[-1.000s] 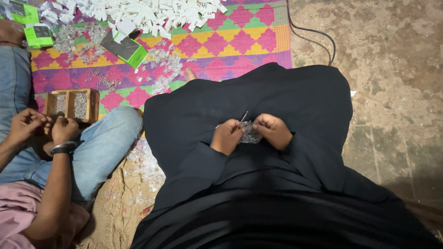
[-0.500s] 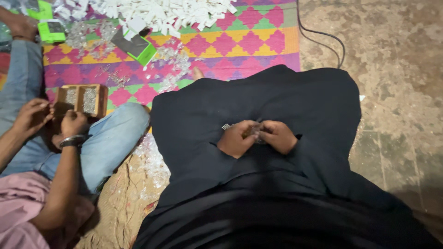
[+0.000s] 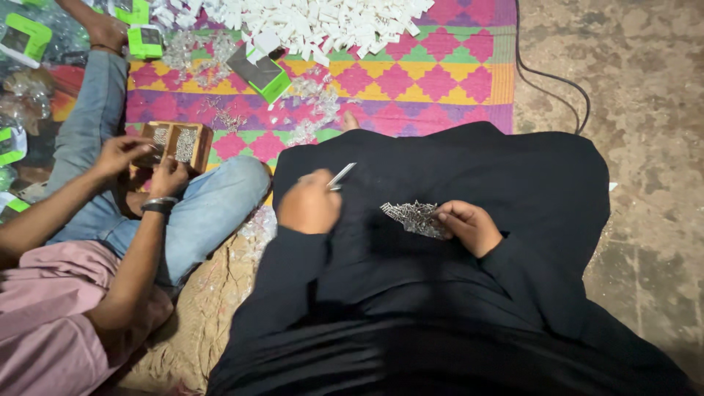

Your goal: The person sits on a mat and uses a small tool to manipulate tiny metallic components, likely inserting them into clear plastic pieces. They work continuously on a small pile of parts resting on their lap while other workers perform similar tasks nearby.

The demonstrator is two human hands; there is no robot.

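I sit on the floor in a black garment (image 3: 477, 176) that covers my lap. My left hand (image 3: 309, 207) is closed around a thin silver metal piece (image 3: 340, 176) whose tip sticks out up and to the right. My right hand (image 3: 469, 226) pinches a clear plastic packet of small silver metal parts (image 3: 413, 217) that rests on my lap. The two hands are apart, roughly a hand's width between them.
A person in jeans and a pink top sits at my left, both hands (image 3: 143, 165) at a small wooden box (image 3: 176, 143) of metal bits. A colourful woven mat (image 3: 411, 81) ahead carries a pile of white pieces (image 3: 323, 22), green boxes (image 3: 260, 70) and clear packets. A black cable (image 3: 557, 81) crosses the bare floor.
My hands were together at the middle of my lap; they have since drawn apart, the left moving left with the metal piece, the right keeping the packet. The view has shifted slightly.
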